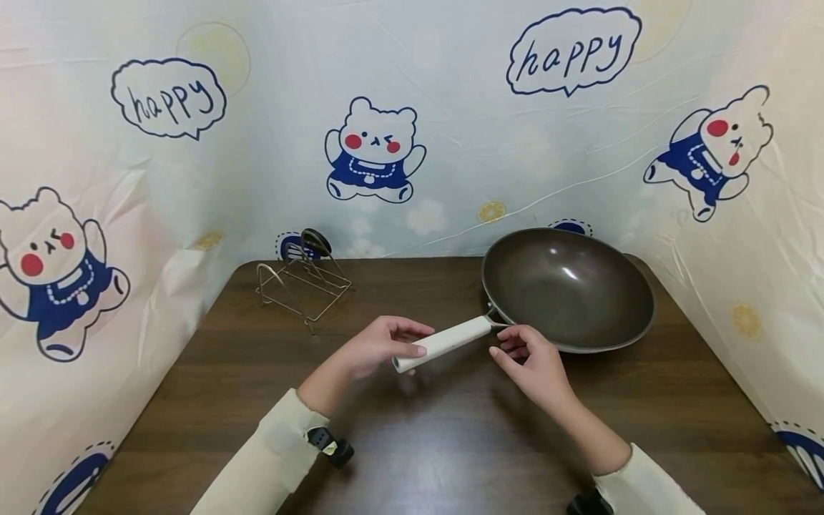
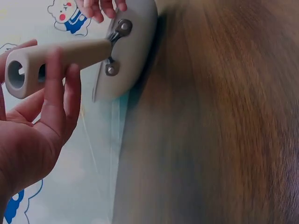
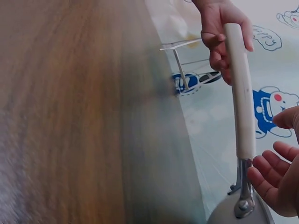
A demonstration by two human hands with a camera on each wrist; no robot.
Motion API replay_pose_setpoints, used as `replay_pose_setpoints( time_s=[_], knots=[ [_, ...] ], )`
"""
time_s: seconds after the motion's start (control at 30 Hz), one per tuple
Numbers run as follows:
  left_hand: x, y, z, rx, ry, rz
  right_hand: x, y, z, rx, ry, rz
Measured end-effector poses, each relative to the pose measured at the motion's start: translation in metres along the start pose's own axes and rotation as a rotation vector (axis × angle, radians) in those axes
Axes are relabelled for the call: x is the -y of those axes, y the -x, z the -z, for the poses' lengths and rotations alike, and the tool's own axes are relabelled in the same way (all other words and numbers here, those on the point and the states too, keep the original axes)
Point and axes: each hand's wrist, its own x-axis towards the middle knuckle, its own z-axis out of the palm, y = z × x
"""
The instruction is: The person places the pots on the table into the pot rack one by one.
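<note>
A dark-coated wok (image 1: 566,286) with a long white handle (image 1: 450,342) rests on the table at the right, its handle pointing toward the near left. My left hand (image 1: 380,347) pinches the free end of that handle between thumb and fingers. In the left wrist view, the left fingers (image 2: 53,93) lie against the handle beside its hollow end. My right hand (image 1: 531,361) is by the metal bracket (image 3: 244,179) that joins handle and pan, fingers loosely bent and thumb apart. Whether its fingertips touch the bracket I cannot tell.
A wire rack (image 1: 305,286) with a round black part stands at the back left of the brown wooden table (image 1: 418,443). A printed cloth (image 1: 450,129) hangs behind the table and along both sides. The wok's far rim is close to the back cloth.
</note>
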Motion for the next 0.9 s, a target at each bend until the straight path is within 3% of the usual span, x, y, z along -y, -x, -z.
replay_pose_setpoints(
  time_s=[0.2,0.27,0.4,0.53,0.63,0.7,0.9],
  knots=[
    [-0.001,-0.001,-0.005,0.068,0.110,0.088,0.005,0.005,-0.004,0.069,-0.038,-0.180],
    [0.001,-0.001,-0.007,0.085,0.146,0.117,0.005,0.006,-0.006,0.108,-0.120,-0.276],
    [0.005,0.000,-0.012,0.118,0.214,0.155,0.005,0.007,-0.015,0.198,-0.473,-0.497],
    [0.012,0.001,-0.019,0.149,0.279,0.180,0.006,0.007,-0.027,0.187,-0.909,-0.680],
    [0.018,0.001,-0.024,0.181,0.319,0.197,0.008,0.007,-0.035,0.116,-1.153,-0.738],
    [0.022,0.001,-0.028,0.221,0.339,0.205,0.008,0.007,-0.039,0.102,-1.246,-0.752],
    [0.031,0.002,-0.036,0.323,0.374,0.213,0.008,0.011,-0.046,0.114,-1.277,-0.787]
  ],
)
